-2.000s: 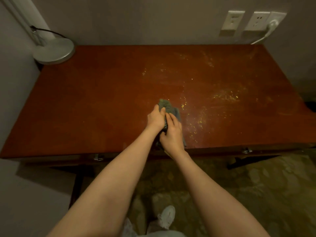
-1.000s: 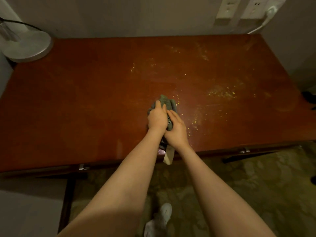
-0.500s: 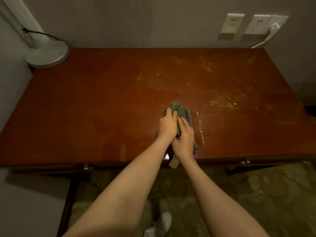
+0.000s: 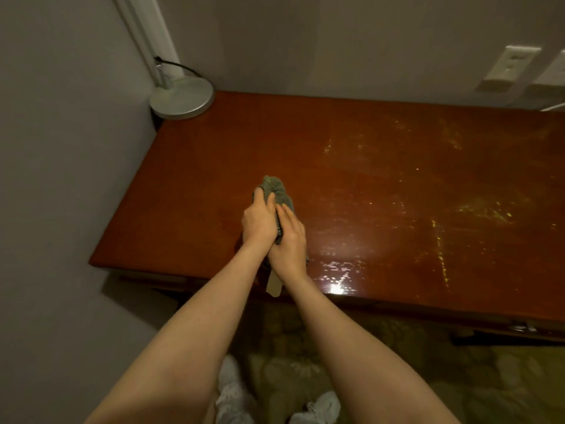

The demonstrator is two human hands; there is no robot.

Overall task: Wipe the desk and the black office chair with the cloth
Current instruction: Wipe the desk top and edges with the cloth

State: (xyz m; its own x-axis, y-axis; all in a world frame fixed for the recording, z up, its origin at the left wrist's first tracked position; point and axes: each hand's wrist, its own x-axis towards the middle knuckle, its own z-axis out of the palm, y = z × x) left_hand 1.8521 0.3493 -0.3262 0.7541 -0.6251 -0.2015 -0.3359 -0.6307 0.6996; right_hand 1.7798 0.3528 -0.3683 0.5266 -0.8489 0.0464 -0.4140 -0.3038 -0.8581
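Observation:
A grey-green cloth [image 4: 275, 188] lies bunched on the red-brown desk [image 4: 382, 185], left of its middle and near the front edge. My left hand [image 4: 259, 220] presses flat on the cloth's left side, fingers stretched forward. My right hand [image 4: 289, 241] lies beside it and presses on the cloth's near right part. Most of the cloth is hidden under both hands. A pale tag [image 4: 274, 286] hangs from under my wrists over the desk's front edge. Yellowish specks and streaks [image 4: 486, 209] cover the desk's right half. The black office chair is not in view.
A round silver lamp base [image 4: 182, 94] with a black cord stands at the desk's back left corner. A wall runs along the desk's left end. Wall sockets [image 4: 509, 67] sit above the back right. My white shoes [image 4: 232, 393] stand on patterned carpet below.
Both hands have slid the cloth leftward across the desk, away from the speckled patch. The view has swung left, so the left wall fills more of it.

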